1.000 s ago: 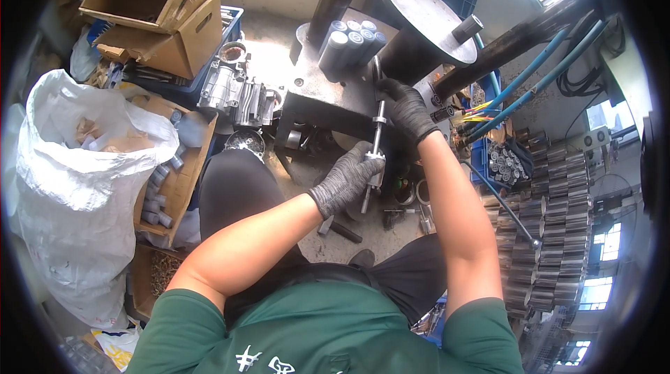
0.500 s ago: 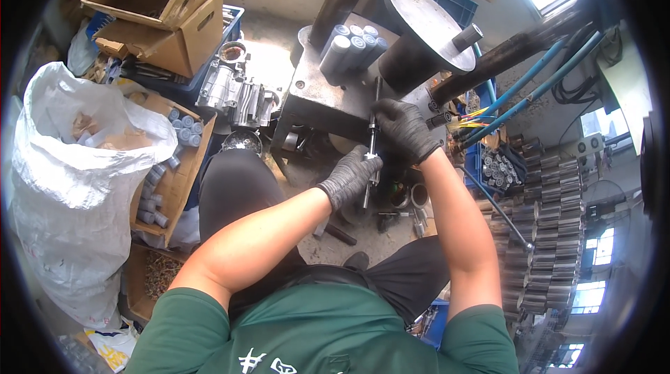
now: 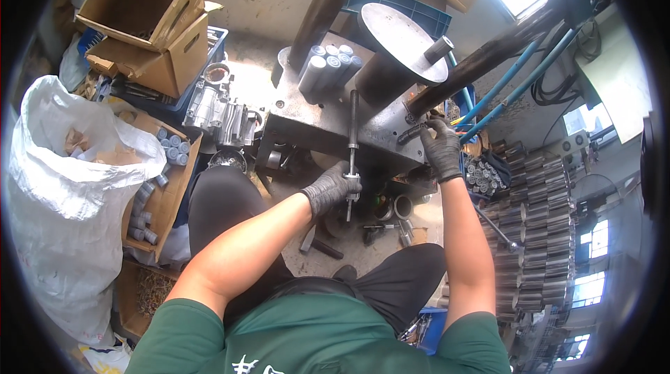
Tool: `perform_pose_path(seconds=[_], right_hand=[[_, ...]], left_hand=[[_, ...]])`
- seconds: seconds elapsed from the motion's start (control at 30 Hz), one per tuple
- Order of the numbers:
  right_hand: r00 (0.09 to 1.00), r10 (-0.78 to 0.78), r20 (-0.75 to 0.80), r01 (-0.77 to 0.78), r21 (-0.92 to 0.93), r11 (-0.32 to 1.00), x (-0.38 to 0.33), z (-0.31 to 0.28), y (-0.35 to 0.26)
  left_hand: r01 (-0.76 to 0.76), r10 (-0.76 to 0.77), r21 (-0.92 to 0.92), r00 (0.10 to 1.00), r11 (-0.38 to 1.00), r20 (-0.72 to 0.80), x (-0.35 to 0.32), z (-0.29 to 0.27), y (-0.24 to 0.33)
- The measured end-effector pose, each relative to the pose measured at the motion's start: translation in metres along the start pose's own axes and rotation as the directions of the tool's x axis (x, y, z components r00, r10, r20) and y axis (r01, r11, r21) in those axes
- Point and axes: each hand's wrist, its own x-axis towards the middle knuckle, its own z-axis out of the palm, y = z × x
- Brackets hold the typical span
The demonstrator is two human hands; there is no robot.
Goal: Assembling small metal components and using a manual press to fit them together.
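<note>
My left hand (image 3: 331, 190), in a dark grey glove, is closed around the lower part of a long metal shaft (image 3: 353, 138). The shaft stands nearly upright in the picture, its dark upper end over the steel bench (image 3: 307, 117) and its thin bright tip below my fist. At the bench's right edge my right hand (image 3: 442, 151), gloved too, has its fingers curled on the outer end of a short dark cylindrical part (image 3: 410, 134). Several grey capped cylinders (image 3: 315, 75) stand grouped on the bench, left of a large round metal disc (image 3: 399, 38) on a dark drum.
At left are a white sack (image 3: 70, 234), cardboard boxes (image 3: 150, 60) and a tray (image 3: 183, 177) of grey cylinders. A metal housing (image 3: 220, 110) sits beside the bench. Blue hoses (image 3: 506, 88) and stacked metal cylinders (image 3: 541, 234) are at right. Loose parts lie on the floor below.
My right hand has let go of the shaft and moved right to the dark cylindrical part. My left hand still holds the shaft. The whole view has shifted slightly.
</note>
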Motion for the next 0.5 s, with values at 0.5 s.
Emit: perform_pose_path(seconds=[0.5], right_hand=[[0.997,0.079,0.022,-0.082,0.198,0.977,-0.004,0.002,0.008]], left_hand=[[-0.459,0.478,0.398,0.877,0.795,0.055,-0.042,0.021,0.030]])
